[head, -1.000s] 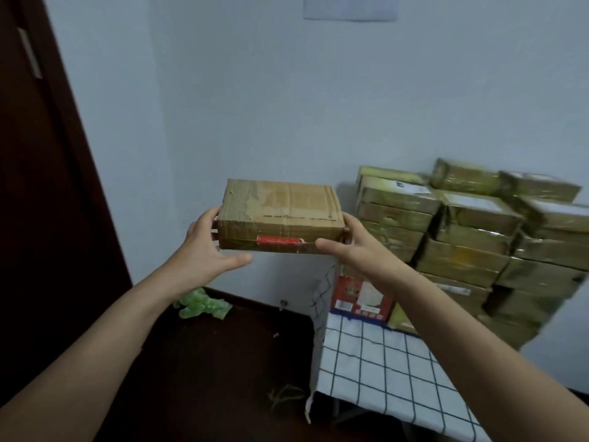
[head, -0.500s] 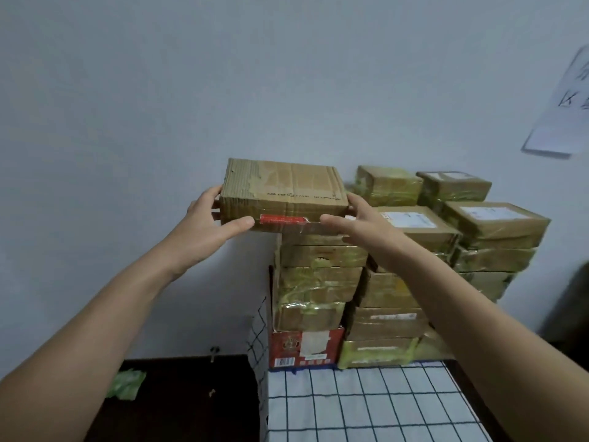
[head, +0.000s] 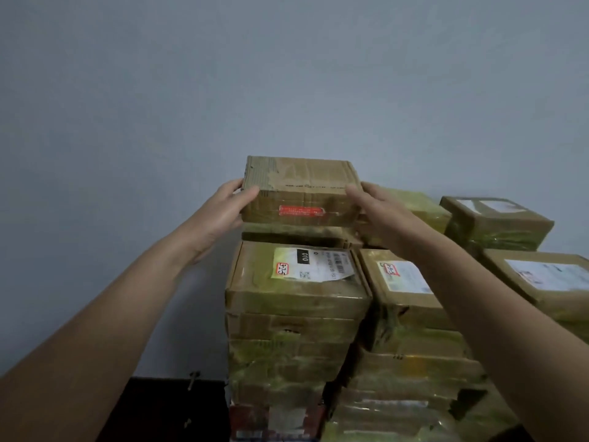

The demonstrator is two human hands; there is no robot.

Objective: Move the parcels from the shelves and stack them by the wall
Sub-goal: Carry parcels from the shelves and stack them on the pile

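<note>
Between left hand (head: 220, 214) and right hand (head: 380, 210), one parcel (head: 301, 186).

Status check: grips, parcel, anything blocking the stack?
Both left grip and right grip hold the parcel by its ends. Over the back-left column by the wall; set down or not, unclear. No obstruction seen.

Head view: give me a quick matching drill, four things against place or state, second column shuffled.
Column 1
1. red-sticker parcel
2. 010-label parcel
3. wall
4. floor

Column 2
A. pale grey, behind the stacks
B. held at both ends
C. dark, lower left of the stacks
D. top of the front left stack

Pairs: 1-B, 2-D, 3-A, 4-C
</note>
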